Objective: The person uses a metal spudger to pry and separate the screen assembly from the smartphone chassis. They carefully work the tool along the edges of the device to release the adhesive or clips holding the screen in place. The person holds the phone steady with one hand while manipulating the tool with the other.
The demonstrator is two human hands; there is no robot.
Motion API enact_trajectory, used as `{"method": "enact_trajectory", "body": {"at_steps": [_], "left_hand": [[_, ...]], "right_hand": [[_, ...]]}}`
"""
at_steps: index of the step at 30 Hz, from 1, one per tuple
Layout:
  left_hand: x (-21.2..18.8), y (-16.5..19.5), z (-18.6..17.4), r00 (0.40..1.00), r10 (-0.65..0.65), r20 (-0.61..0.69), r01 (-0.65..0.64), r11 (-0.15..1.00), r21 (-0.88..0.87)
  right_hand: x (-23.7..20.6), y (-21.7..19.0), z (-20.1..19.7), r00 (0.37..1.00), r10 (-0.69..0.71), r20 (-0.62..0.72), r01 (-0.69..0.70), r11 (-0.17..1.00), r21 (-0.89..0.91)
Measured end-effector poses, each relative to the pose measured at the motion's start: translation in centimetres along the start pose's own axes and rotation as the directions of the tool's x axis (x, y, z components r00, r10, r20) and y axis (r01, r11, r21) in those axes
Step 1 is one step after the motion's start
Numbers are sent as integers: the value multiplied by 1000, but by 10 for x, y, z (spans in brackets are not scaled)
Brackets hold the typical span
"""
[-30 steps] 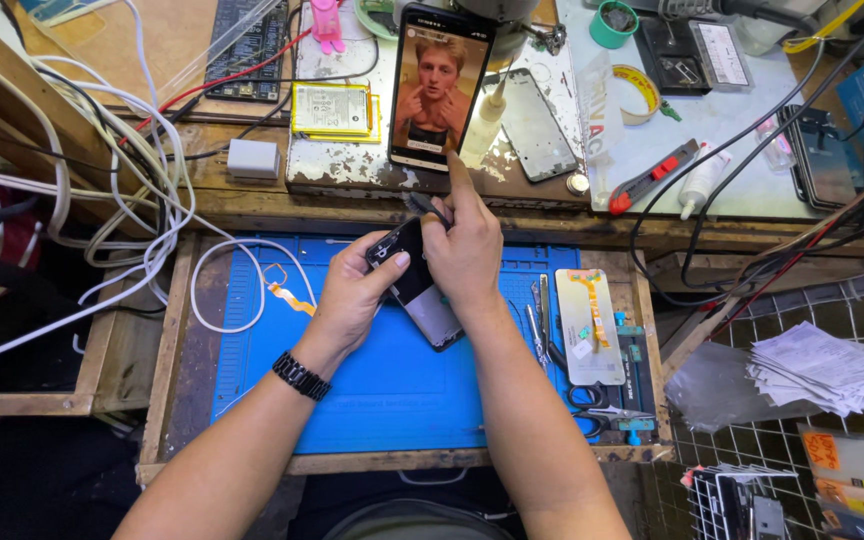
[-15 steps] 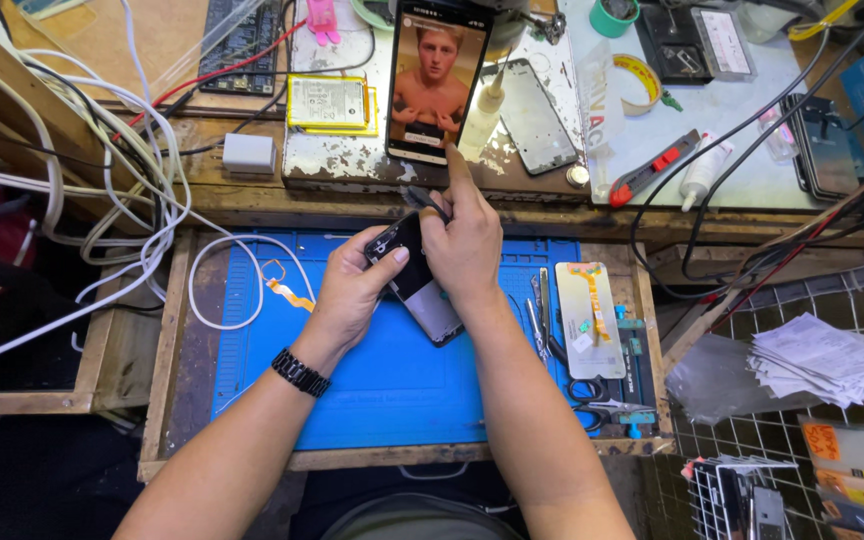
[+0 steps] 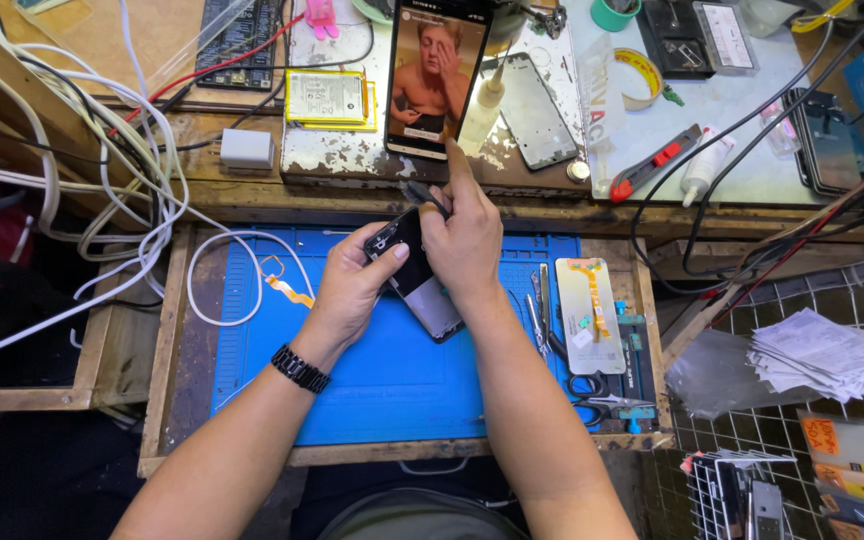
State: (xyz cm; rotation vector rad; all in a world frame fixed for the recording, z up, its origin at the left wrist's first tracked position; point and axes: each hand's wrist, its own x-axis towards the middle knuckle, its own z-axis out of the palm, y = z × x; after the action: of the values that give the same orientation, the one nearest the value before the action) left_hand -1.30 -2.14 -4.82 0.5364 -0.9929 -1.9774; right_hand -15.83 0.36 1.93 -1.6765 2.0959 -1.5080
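A dark opened phone point(image 3: 422, 290) is held tilted above the blue work mat point(image 3: 352, 380). My left hand point(image 3: 352, 290) grips its upper left end, thumb on top; a black band sits on that wrist. My right hand point(image 3: 467, 240) lies over the phone's right side and pinches a thin dark tool point(image 3: 422, 195) whose tip points at the phone's top end, with the index finger stretched up. The middle of the phone is hidden under my right hand.
A lit phone point(image 3: 437, 75) playing a video stands on the shelf behind. Beside it lie a yellow battery point(image 3: 327, 98), a phone frame point(image 3: 537, 110), a tape roll point(image 3: 642, 80) and a red cutter point(image 3: 652, 160). Tweezers point(image 3: 542, 300), a screen part point(image 3: 592, 315) and scissors point(image 3: 597, 395) lie right; white cables point(image 3: 152, 230) left.
Both hands stay on the dark phone with only slight shifts. The picture on the lit phone behind has changed.
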Motion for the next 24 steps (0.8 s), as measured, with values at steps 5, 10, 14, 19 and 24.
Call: {"method": "enact_trajectory", "body": {"at_steps": [5,10,14,19,24], "left_hand": [[2,1,1,1000,16,-16,-16,1000,2],[2,-1,1,1000,2,-17,-2,1000,-12],[2,0,0,1000,12,-5,-12,1000,-13],[2,-1,0,1000,6,-10,-6,1000,-7],[2,0,0,1000,5,-2,-5,1000,-14]], "right_hand": [[4,-1,0,1000,-12,8,12,1000,-12],[0,-2,-2,1000,3,8,-3,1000,16],[3,-1,0,1000,-4,1,4,1000,-23],[1,1,2,1000,-9,-3,9,1000,-7],[2,0,0,1000,5,4,-4,1000,-17]]}}
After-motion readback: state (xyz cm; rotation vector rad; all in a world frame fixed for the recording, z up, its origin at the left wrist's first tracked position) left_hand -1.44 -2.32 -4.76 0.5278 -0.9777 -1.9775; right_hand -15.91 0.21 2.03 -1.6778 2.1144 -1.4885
